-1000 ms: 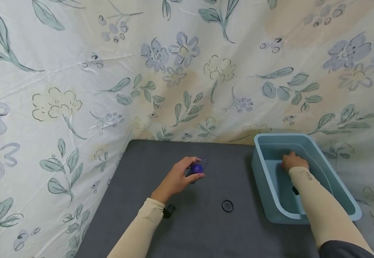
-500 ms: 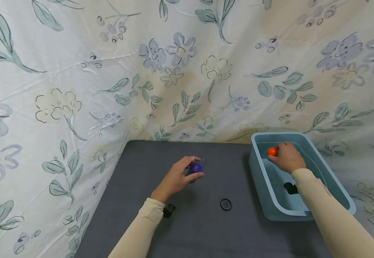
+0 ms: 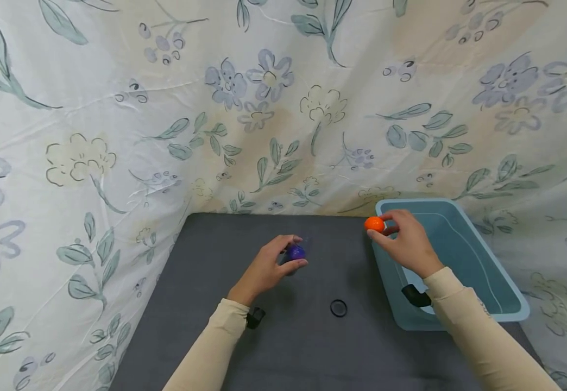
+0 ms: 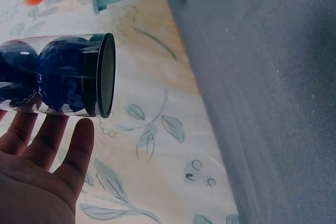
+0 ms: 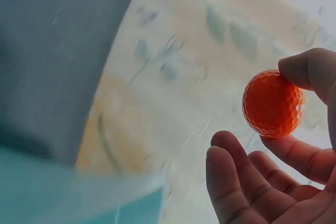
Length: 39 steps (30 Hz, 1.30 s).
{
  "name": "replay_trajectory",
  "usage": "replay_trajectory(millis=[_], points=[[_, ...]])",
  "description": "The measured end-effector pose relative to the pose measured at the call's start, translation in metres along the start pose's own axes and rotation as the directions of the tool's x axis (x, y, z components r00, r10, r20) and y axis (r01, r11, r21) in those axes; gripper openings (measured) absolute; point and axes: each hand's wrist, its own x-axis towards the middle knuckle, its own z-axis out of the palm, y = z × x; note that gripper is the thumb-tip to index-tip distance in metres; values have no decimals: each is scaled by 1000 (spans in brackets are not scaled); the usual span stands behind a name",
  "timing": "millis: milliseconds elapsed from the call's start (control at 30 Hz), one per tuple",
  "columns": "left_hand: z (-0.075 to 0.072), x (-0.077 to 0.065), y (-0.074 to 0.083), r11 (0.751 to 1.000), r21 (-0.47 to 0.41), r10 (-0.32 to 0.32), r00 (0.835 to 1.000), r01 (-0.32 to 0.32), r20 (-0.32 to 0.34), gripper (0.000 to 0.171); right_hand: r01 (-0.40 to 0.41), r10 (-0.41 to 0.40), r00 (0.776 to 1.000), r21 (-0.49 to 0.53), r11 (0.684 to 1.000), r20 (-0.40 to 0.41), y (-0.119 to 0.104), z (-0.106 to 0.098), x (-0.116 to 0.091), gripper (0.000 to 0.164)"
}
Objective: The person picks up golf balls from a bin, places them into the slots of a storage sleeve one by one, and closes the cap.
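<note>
My left hand (image 3: 266,269) holds a clear tube of golf balls (image 4: 63,77) above the dark table. In the left wrist view two dark blue balls show inside it, with a black end piece (image 4: 105,76) at its lower end; the head view shows a purple-blue ball (image 3: 295,252) between thumb and fingers. My right hand (image 3: 405,241) pinches an orange golf ball (image 5: 273,103) between thumb and a finger, the other fingers loosely bent. That hand is over the left rim of the blue bin (image 3: 515,315). On the table lies a black ring-shaped lid (image 3: 339,308), between the hands and nearer to me.
The dark grey table (image 3: 283,353) reaches back to a hanging floral cloth (image 3: 254,136), which also closes off the left side. The bin's tall walls stand at the table's right. A black wrist camera (image 3: 415,296) sits below my right wrist, another (image 3: 255,317) at the left.
My right hand has come up out of the bin with the orange golf ball and moved left over its rim. The left hand has kept its hold on the tube, nearly still.
</note>
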Motion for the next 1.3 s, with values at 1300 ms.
replay_trajectory(millis=[1300], points=[[13,-2,-5,999,43,8,1000,-7,-28,51,48,-62,997,258,965,45,-61,77,-28,42]])
